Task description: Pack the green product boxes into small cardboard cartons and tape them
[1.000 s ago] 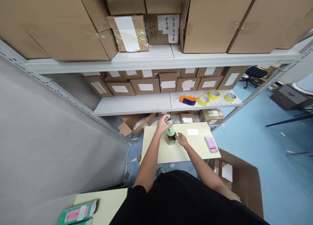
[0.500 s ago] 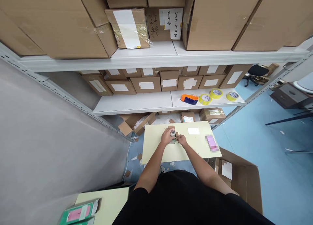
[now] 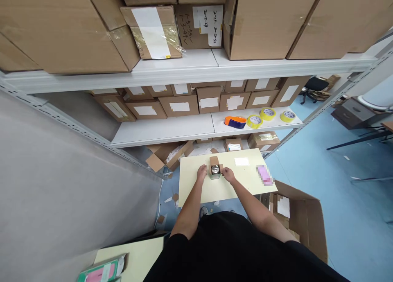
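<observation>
A small open cardboard box [image 3: 215, 169] stands on a pale yellow table [image 3: 196, 190], and the silver cap of a green bottle [image 3: 215, 170] shows inside it. My left hand [image 3: 202, 172] sits just left of the box with its fingers curled, holding nothing I can see. My right hand [image 3: 228, 174] pinches the box's right flap.
A white label [image 3: 241, 161] and a pink item [image 3: 264, 175] lie on the table's right part. Behind stands a white shelf [image 3: 184, 130] with small boxes, an orange tape dispenser [image 3: 235, 121] and yellow tape rolls [image 3: 267, 113]. An open carton [image 3: 303, 220] sits on the floor at right.
My left hand pushed the green bottle down into the small box, then let go and moved to the box's left side. My right hand stayed at the box.
</observation>
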A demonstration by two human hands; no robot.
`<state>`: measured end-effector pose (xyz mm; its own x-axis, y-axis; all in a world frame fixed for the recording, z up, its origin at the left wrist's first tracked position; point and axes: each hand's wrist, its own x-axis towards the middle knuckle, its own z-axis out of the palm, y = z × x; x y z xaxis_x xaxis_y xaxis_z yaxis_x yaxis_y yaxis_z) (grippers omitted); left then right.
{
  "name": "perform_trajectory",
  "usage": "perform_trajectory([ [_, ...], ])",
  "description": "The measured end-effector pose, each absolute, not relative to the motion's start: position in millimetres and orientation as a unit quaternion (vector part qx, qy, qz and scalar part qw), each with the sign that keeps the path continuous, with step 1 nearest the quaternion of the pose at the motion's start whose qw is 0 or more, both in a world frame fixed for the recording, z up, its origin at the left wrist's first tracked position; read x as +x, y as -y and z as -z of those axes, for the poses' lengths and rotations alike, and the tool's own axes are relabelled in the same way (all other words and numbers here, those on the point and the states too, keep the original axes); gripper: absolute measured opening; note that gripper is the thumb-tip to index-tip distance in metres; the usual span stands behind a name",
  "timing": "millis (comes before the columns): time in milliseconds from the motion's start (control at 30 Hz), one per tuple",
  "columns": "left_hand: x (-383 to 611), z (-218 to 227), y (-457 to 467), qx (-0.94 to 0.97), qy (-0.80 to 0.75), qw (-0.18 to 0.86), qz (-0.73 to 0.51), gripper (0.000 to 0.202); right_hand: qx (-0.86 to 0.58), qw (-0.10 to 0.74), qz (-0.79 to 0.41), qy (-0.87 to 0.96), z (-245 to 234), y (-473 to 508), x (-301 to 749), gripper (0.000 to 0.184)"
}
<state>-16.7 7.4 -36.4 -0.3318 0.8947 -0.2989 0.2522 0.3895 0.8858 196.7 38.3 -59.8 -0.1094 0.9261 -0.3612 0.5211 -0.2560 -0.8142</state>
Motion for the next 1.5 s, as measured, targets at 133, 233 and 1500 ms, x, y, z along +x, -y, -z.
perform_trajectory([
  [133,-10.8,39.5,-15.0,0.418,-0.687,0.474,-0.357,0.052,-0.601,0.273,-0.472,0.584,55.0,-31.8,192.0,0.027],
  [233,0.7,36.2,-17.8,0.427,-0.678,0.473,-0.368,0.051,-0.549,0.298,-0.463,0.630,48.0,-28.5,186.4,0.034],
  [1500,-12.4,17.3,4.1,0.551,-0.581,0.465,-0.378,0.048,-0.584,0.290,-0.551,0.520,39.6,-3.0,188.9,0.033],
])
